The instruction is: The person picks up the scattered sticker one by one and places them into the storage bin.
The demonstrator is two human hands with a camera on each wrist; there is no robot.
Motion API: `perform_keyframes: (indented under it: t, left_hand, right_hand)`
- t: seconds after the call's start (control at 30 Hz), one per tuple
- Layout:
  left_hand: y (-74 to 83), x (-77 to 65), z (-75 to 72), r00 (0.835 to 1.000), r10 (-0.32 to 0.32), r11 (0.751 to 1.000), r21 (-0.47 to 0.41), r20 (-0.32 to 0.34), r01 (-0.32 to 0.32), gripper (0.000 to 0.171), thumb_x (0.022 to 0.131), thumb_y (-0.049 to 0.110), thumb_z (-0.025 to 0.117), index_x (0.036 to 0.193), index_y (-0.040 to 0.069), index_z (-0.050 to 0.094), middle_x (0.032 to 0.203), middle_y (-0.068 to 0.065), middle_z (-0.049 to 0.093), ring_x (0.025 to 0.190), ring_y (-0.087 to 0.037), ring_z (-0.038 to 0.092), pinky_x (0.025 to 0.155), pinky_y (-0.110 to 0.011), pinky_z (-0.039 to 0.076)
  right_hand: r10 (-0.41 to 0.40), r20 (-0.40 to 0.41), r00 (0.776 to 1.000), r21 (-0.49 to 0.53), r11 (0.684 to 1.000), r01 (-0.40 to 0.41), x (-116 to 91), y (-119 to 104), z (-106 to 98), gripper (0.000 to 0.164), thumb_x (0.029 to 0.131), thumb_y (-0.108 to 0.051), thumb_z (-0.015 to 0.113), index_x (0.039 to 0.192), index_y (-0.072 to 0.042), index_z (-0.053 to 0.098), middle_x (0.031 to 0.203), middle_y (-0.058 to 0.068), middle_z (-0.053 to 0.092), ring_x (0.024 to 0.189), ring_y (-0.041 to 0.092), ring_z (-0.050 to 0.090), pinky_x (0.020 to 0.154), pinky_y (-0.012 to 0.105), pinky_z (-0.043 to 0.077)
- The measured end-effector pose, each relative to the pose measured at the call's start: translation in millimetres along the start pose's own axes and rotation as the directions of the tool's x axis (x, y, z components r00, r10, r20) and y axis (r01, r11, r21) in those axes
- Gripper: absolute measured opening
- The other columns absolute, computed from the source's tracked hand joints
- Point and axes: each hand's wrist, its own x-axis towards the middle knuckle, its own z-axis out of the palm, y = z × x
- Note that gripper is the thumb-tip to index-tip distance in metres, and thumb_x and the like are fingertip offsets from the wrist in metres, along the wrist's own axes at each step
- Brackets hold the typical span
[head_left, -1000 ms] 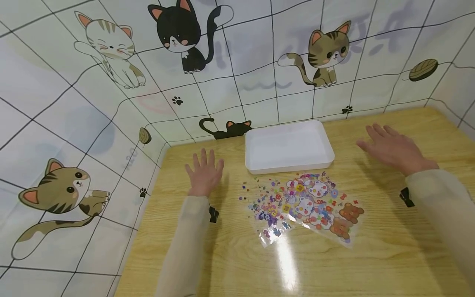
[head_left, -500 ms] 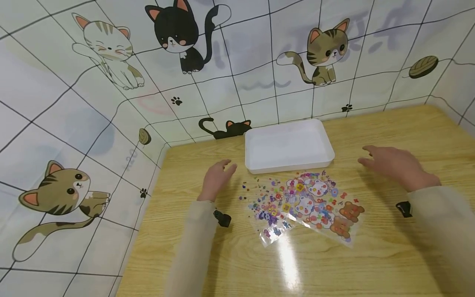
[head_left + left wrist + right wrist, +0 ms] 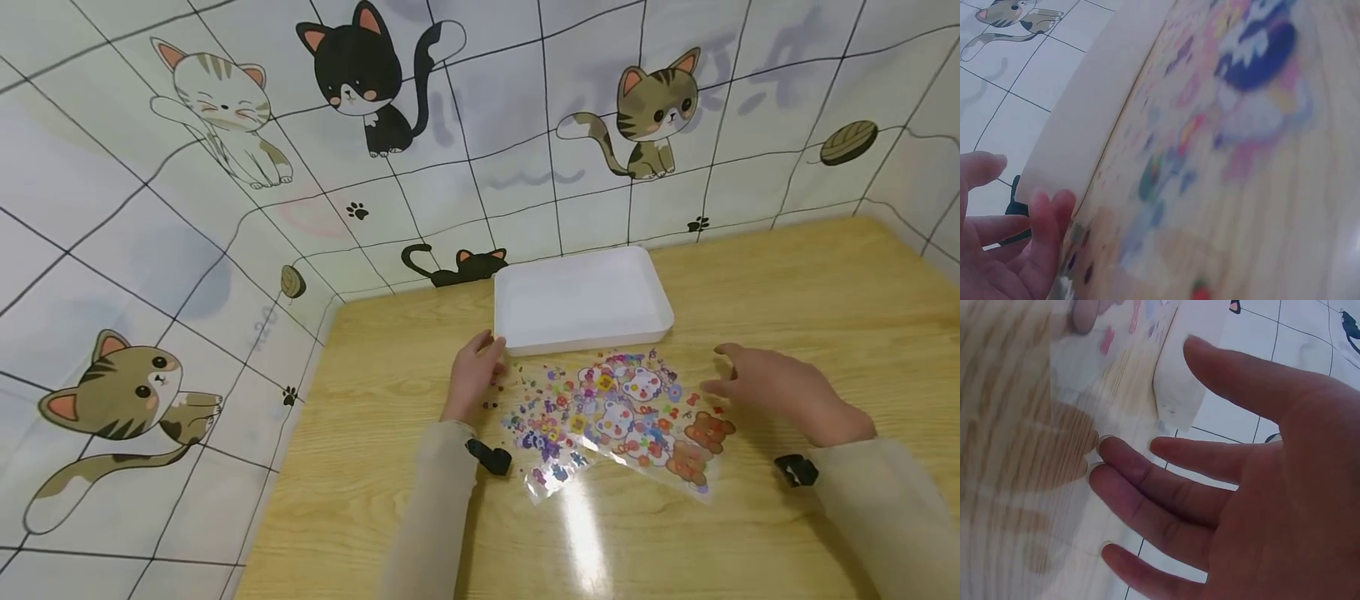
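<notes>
Two clear sticker sheets lie side by side and partly overlapping. The left sheet (image 3: 551, 429) carries small colourful figures; the right sticker sheet (image 3: 618, 417) shows white and brown bears. Beside the left sheet's far edge is my left hand (image 3: 474, 377), its fingers loosely bent near the front left corner of a white tray (image 3: 577, 343). Whether its fingertips touch the sheet or the tray I cannot tell. My right hand (image 3: 783, 396) hovers to the right of the bear sheet, thumb apart from the fingers; the right wrist view shows it holding nothing.
The shallow tray stands at the back of the wooden table (image 3: 360, 517), close to a wall covering (image 3: 517, 192) printed with cats. Another wall rises along the table's left side. Black wrist pieces (image 3: 491, 457) sit at both cuffs.
Both hands, spread flat and wide a second ago, have relaxed. The left has moved right toward the tray corner and sheets; the right has come nearer and slightly left. The sheets and tray stay put.
</notes>
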Motion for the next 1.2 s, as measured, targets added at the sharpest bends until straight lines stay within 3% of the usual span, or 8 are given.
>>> perform_keyframes:
  t: [0.1,0.2,0.3,0.47,0.77,0.87,1.0,1.2]
  left_hand:
    - [-5.8,-1.4,6.5,0.999,-0.043,0.989,-0.14,0.024,0.046,0.057,0.089,0.035,0.053,0.139,0.016,0.033,0.128,0.001,0.046,0.082,-0.023,0.063,0.065,-0.033,0.054]
    - [-10.4,-1.4,10.7,0.997,-0.061,0.97,-0.232,0.048,0.07,0.053,0.09,0.027,0.052,0.139,0.019,0.033,0.126,0.0,0.048,0.083,-0.025,0.064,0.065,-0.033,0.054]
    - [-11.6,0.9,14.2,0.997,-0.035,0.953,-0.297,0.067,0.054,0.051,0.091,0.023,0.05,0.139,0.02,0.033,0.125,-0.001,0.049,0.087,-0.026,0.063,0.067,-0.035,0.054]
    - [-6.6,4.1,17.9,0.999,-0.009,0.921,-0.389,0.05,0.028,0.051,0.091,0.017,0.048,0.139,0.021,0.032,0.122,-0.003,0.05,0.091,-0.028,0.062,0.071,-0.035,0.053]
    - [-5.7,5.3,23.3,0.999,-0.009,0.898,-0.439,0.045,0.028,0.048,0.09,0.015,0.047,0.136,0.02,0.036,0.12,-0.005,0.052,0.09,-0.029,0.062,0.074,-0.034,0.052]
    - [-4.4,6.6,25.4,0.999,0.004,0.898,-0.44,0.045,0.016,0.048,0.09,0.014,0.046,0.136,0.02,0.036,0.118,-0.004,0.053,0.089,-0.028,0.062,0.074,-0.033,0.052]
    - [-5.5,8.6,26.1,0.999,0.014,0.901,-0.435,0.049,0.009,0.049,0.09,0.012,0.043,0.137,0.018,0.034,0.12,-0.005,0.052,0.089,-0.029,0.062,0.074,-0.034,0.052]
    - [-8.3,7.1,23.3,0.998,0.005,0.905,-0.424,0.066,0.024,0.048,0.092,0.015,0.042,0.138,0.018,0.032,0.121,-0.005,0.052,0.092,-0.029,0.061,0.074,-0.033,0.052]
  right_hand:
    - [-0.018,-0.007,1.0,-0.01,1.0,0.018,-6.5,-6.6,7.7,0.088,0.078,-0.057,0.056,0.125,0.015,0.037,0.109,0.031,0.053,0.095,0.043,0.052,0.067,0.05,0.046]
    - [-0.049,-0.024,0.999,-0.029,0.998,0.048,-10.3,-12.2,13.9,0.077,0.074,-0.052,0.062,0.117,0.01,0.047,0.102,0.028,0.055,0.088,0.038,0.054,0.062,0.045,0.046]
    - [-0.067,-0.038,0.997,-0.061,0.996,0.065,-10.4,-16.1,17.2,0.072,0.069,-0.049,0.068,0.113,0.005,0.051,0.091,0.019,0.055,0.076,0.029,0.052,0.053,0.038,0.043]
    - [-0.109,-0.036,0.993,-0.082,0.991,0.106,-6.8,-21.7,16.8,0.067,0.068,-0.037,0.073,0.116,0.003,0.05,0.087,0.014,0.052,0.074,0.026,0.048,0.05,0.033,0.04]
    - [-0.134,0.008,0.991,-0.044,0.99,0.135,-10.7,-28.4,21.6,0.033,0.073,-0.021,0.072,0.094,-0.004,0.053,0.069,0.0,0.046,0.06,0.016,0.042,0.047,0.026,0.035]
    - [-0.114,0.006,0.993,-0.07,0.991,0.114,-12.1,-32.9,19.5,0.032,0.074,-0.021,0.072,0.094,-0.004,0.054,0.073,0.002,0.048,0.063,0.017,0.043,0.048,0.027,0.037]
    - [-0.085,-0.021,0.996,-0.09,0.992,0.083,-11.0,-33.0,17.4,0.042,0.072,-0.025,0.074,0.1,0.001,0.055,0.079,0.008,0.048,0.066,0.021,0.044,0.048,0.029,0.039]
    - [-0.103,-0.042,0.994,-0.068,0.993,0.1,-8.3,-29.1,16.8,0.04,0.071,-0.027,0.074,0.093,0.001,0.056,0.079,0.009,0.047,0.068,0.022,0.044,0.051,0.03,0.039]
